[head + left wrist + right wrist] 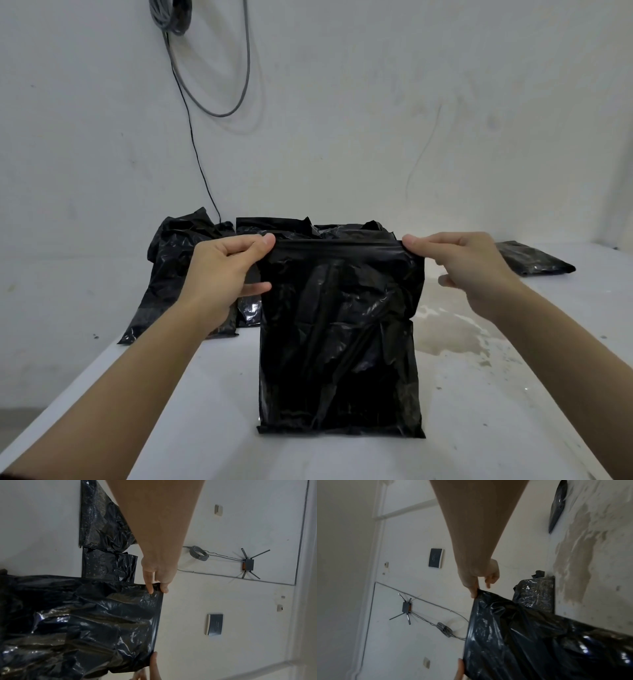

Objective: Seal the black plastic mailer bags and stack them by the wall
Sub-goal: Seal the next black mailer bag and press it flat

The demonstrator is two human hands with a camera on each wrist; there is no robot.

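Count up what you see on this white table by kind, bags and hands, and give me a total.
Black mailer bags: 4 told apart: the held bag, the rear-left bag, the middle bag behind it, the right bag; more may be hidden.
Hands: 2: left hand and right hand, each pinching a top corner of the held bag.
Total: 6

A black mailer bag (339, 339) stands upright near the middle of the white tabletop (513, 394), its lower edge on the surface. The left hand (222, 270) pinches its top left corner and the right hand (469, 267) its top right corner. More black bags (178, 260) lie along the tabletop's far edge by the wall (376, 120), and another single bag (534, 258) lies toward the far right corner.
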